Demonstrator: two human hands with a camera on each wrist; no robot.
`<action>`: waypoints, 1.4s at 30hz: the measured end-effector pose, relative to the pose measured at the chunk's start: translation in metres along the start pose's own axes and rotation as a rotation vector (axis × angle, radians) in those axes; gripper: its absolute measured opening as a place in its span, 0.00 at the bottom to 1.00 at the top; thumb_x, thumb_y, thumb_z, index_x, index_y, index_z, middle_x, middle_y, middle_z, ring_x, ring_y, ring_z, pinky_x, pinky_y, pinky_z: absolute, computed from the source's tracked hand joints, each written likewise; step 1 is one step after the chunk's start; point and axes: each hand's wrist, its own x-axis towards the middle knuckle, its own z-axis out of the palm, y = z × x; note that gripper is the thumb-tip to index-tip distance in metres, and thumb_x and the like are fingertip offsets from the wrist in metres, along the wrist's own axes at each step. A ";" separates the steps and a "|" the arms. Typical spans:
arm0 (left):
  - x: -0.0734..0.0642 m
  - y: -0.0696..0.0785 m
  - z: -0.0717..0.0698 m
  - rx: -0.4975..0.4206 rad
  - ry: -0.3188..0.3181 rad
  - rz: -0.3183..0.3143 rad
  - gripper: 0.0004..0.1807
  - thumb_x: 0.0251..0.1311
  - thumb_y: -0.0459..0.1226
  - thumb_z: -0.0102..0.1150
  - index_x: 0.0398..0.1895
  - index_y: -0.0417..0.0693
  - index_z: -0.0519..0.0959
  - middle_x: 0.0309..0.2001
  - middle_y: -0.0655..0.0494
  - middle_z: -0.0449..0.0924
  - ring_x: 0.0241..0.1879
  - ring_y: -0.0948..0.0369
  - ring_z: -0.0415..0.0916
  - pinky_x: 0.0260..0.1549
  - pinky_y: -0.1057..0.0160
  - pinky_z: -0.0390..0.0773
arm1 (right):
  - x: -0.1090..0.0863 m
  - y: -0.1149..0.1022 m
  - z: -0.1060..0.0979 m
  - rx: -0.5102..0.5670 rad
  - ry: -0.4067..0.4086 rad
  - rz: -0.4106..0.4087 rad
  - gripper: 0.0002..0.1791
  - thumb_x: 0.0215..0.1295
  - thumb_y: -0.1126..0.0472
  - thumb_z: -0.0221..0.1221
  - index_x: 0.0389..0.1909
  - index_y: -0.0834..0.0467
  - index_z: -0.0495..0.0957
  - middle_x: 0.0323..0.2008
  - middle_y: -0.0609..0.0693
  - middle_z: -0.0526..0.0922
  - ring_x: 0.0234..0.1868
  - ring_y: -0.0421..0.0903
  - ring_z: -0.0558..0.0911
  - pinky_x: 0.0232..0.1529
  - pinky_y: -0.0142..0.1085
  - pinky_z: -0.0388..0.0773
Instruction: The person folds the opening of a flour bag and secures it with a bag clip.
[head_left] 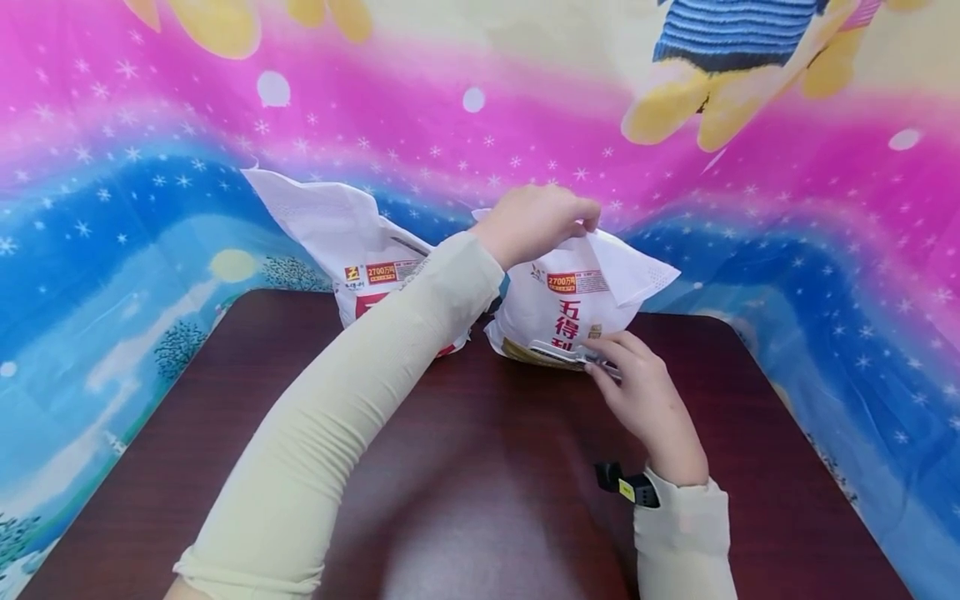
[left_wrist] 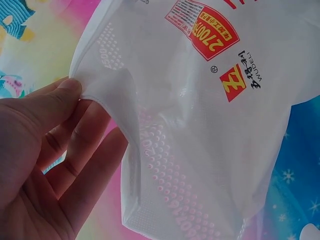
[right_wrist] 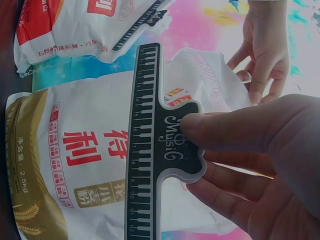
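A white flour bag (head_left: 517, 304) with red characters stands upright on the table. My left hand (head_left: 532, 221) pinches its top edge between thumb and fingers, and the left wrist view shows the bag's mouth (left_wrist: 102, 100) there. My right hand (head_left: 641, 387) holds a black and white bag clip (right_wrist: 145, 135) by its handle, thumb on the face marked "Music". The long clip has a piano-key pattern and is in front of the bag's printed side. In the head view, the clip (head_left: 553, 353) appears low against the bag.
A second flour bag (head_left: 322, 217) stands to the left, partly behind my left sleeve (head_left: 330, 408), with a similar clip (right_wrist: 142, 22) across its upper part. Both bags are near the back of the dark brown table (head_left: 457, 500). A colourful cloth (head_left: 420, 108) hangs behind.
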 end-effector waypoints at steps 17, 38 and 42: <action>-0.002 -0.006 0.000 -0.009 -0.007 -0.013 0.12 0.73 0.43 0.57 0.56 0.57 0.80 0.54 0.61 0.83 0.51 0.63 0.78 0.50 0.64 0.78 | -0.004 -0.002 -0.003 0.034 0.151 -0.018 0.20 0.60 0.75 0.67 0.55 0.64 0.83 0.50 0.59 0.81 0.50 0.55 0.81 0.47 0.54 0.83; 0.000 0.003 -0.003 -0.016 -0.006 -0.010 0.08 0.75 0.40 0.55 0.52 0.57 0.80 0.52 0.63 0.83 0.49 0.65 0.77 0.46 0.63 0.77 | 0.001 -0.004 -0.017 0.070 0.457 -0.130 0.21 0.57 0.76 0.69 0.53 0.64 0.85 0.48 0.61 0.85 0.49 0.55 0.81 0.52 0.16 0.67; 0.000 0.003 -0.003 -0.017 -0.011 -0.008 0.08 0.75 0.39 0.54 0.52 0.57 0.80 0.52 0.63 0.83 0.50 0.64 0.77 0.45 0.63 0.77 | 0.002 -0.001 -0.024 0.050 0.473 -0.129 0.21 0.56 0.77 0.69 0.52 0.65 0.85 0.47 0.62 0.85 0.48 0.57 0.82 0.52 0.17 0.67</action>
